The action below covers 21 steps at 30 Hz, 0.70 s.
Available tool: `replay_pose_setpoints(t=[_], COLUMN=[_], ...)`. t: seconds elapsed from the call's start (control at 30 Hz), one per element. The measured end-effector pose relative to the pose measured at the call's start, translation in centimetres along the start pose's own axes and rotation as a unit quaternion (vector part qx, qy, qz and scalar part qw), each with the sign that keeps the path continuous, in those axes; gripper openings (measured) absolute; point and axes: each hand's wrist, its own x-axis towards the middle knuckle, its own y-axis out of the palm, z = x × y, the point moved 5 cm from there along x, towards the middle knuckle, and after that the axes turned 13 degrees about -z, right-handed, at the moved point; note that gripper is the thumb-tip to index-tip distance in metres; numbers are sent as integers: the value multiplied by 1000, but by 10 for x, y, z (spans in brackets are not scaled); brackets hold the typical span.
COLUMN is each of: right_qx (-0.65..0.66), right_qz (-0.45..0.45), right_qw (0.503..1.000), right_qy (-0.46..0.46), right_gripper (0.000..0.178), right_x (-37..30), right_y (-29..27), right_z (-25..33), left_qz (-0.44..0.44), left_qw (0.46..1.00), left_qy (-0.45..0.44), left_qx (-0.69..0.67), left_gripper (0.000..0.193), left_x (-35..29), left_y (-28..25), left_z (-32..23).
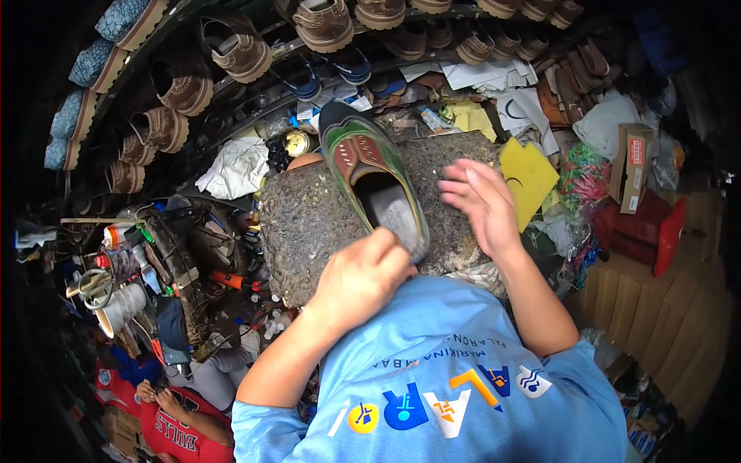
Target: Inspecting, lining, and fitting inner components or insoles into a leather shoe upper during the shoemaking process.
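Note:
A green and brown leather shoe (360, 150) with a dark toe lies on a rough, dark, stone-like block (297, 224). Its toe points away from me and its open collar faces up. My left hand (361, 279) is closed at the left side of the heel, overlapping the shoe's edge. What its curled fingers hold, if anything, is hidden. To the right of the shoe, my right hand (485, 207) hovers over the block with its fingers stretched out, slightly blurred. It holds nothing that I can see.
Racks of brown shoes (239, 54) curve along the far side. A yellow sheet (529, 181) is right of the block, near a cardboard box (631, 166) and a red stool-like object (644, 231). Assorted tools (147, 266) crowd the left. A person in red (181, 420) is at lower left.

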Motion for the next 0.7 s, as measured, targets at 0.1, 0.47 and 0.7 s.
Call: replay_pose_setpoints(t=[0.1,0.47,0.7], right_qx=[158,250,213], right_qz=[133,175,188], right_qw=[957,948,954], right_qy=[203,91,95], right_gripper=[111,128,125], right_x=[13,56,57], right_y=[44,52,66], right_z=[-19,-20,-27], left_qz=[-3,25,70], left_qw=[996,996,990], left_qy=[94,-25,53], left_qx=[-4,-83,114], left_gripper=[26,78,101], left_x=[-4,12,23], left_y=[-7,-31,22], left_z=[-31,-41,-24])
